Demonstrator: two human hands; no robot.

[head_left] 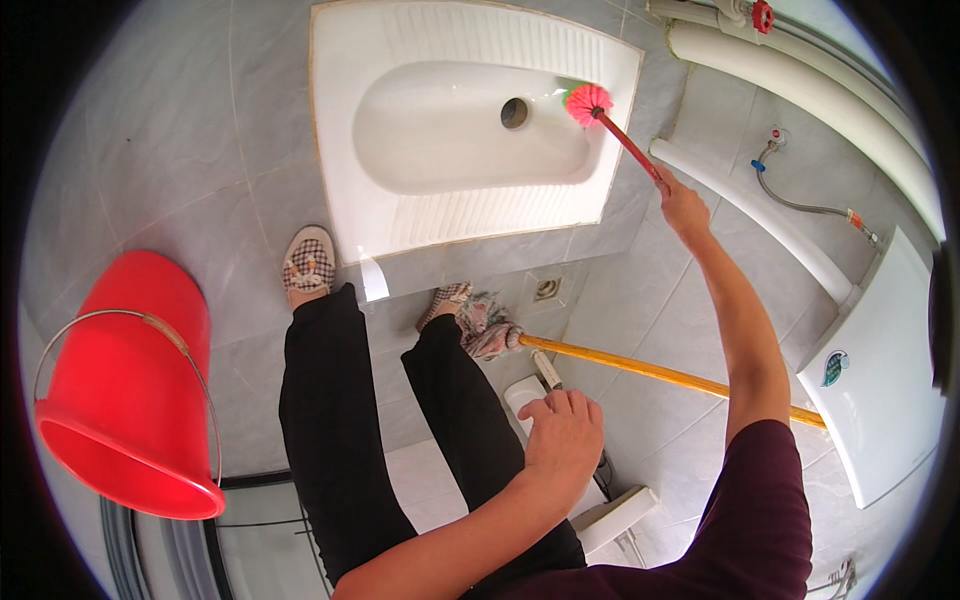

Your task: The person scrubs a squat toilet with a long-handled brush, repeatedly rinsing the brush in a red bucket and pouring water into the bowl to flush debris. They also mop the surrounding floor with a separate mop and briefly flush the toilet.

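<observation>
My right hand (684, 208) is wrapped round the red handle of a toilet brush (588, 103). Its round pink and green bristle head touches the inner right end of the white squat toilet pan (430, 150), to the right of the dark drain hole (514, 113). My left hand (565, 440) hovers near my right knee with its fingers loosely curled in. No object shows in it, though the fingertips are hidden.
A red bucket (150, 330) with a wire handle stands tilted in view at left. A mop (620, 365) with a yellow pole leans at right, its cloth head beside my right shoe. White pipes (760, 215), a hose and a cistern (870, 380) line the right wall.
</observation>
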